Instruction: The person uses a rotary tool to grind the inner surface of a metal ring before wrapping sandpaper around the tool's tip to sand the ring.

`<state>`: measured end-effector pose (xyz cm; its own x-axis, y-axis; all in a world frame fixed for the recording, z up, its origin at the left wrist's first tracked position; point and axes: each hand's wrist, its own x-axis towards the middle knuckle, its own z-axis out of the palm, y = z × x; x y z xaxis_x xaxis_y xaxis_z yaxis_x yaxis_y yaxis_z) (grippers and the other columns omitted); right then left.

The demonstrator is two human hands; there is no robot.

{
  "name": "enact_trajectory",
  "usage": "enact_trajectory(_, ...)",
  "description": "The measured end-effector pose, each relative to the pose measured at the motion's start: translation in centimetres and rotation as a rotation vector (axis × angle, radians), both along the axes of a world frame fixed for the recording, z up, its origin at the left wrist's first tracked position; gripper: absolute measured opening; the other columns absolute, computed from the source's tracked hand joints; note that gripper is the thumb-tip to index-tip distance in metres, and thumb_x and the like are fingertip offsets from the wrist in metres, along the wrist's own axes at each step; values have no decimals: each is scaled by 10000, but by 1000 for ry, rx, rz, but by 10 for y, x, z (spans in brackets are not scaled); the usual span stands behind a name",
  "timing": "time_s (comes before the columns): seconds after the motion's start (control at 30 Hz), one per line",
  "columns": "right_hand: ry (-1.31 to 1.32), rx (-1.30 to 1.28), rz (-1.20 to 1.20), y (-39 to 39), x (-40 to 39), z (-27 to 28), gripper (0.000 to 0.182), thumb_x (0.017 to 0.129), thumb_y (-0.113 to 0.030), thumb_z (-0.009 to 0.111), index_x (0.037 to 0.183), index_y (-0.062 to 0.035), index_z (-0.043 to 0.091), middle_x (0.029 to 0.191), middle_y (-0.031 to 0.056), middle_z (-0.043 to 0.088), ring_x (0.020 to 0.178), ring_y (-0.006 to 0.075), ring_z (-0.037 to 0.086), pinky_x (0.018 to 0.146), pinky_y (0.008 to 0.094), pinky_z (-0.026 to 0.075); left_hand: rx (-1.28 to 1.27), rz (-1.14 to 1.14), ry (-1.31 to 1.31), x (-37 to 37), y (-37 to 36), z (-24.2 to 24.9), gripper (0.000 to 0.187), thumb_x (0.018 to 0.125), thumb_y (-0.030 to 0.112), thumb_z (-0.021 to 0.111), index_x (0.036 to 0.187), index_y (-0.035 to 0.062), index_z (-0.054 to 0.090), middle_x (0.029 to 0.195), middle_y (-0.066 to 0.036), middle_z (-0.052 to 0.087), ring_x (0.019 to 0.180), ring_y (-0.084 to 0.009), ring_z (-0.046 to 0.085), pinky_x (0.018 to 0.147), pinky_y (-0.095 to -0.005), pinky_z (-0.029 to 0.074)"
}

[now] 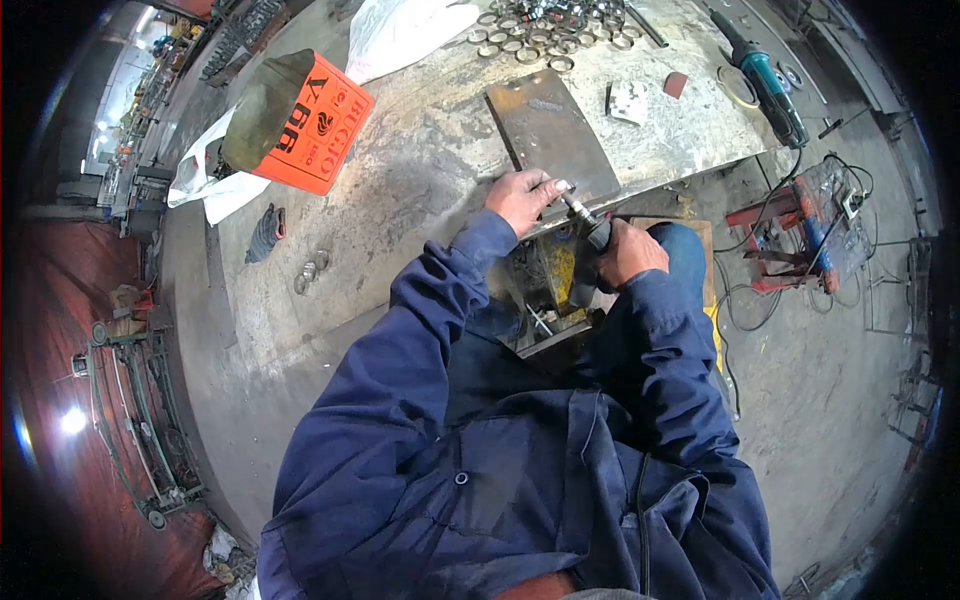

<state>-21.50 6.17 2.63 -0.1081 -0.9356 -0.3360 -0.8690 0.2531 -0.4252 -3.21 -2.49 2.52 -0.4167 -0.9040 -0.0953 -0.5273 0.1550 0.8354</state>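
Observation:
My left hand [520, 200] is at the front edge of the table, its thumb and fingers pinched on a small part too small to name. Just right of it, my right hand [633, 252] is wrapped round a dark handheld power tool [598, 232]. The tool's light metal nose points up and left toward the left fingertips. Beyond both hands lies a flat dark metal plate [553, 135] on the table. Many metal rings [520, 45] are spread at the table's far side.
An orange-red cut-open container [318, 125] stands on the table [400, 150] at the left, near white plastic bags [400, 40]. A dark glove [265, 235] lies below it. A teal angle grinder [770, 90] with its cable lies at the right. A red metal stand [800, 225] is on the floor.

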Motion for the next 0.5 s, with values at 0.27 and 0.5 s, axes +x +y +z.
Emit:
enact_trajectory(0.27, 21, 39, -3, -1, 6, 0, 362, 689, -281, 691, 938, -36, 600, 926, 206, 648, 923, 361, 618, 776, 441, 486, -6, 92, 214, 5, 15, -15, 330, 894, 363, 595, 850, 39, 639, 606, -31, 520, 585, -102, 433, 549, -298, 387)
enact_trajectory(0.5, 32, -27, -8, 2, 9, -7, 289, 704, -217, 643, 920, -37, 575, 883, 209, 645, 911, 371, 615, 761, 450, 486, -7, 154, 243, 1, 19, -22, 334, 888, 369, 603, 839, 40, 634, 618, -34, 518, 603, -106, 447, 567, -298, 401)
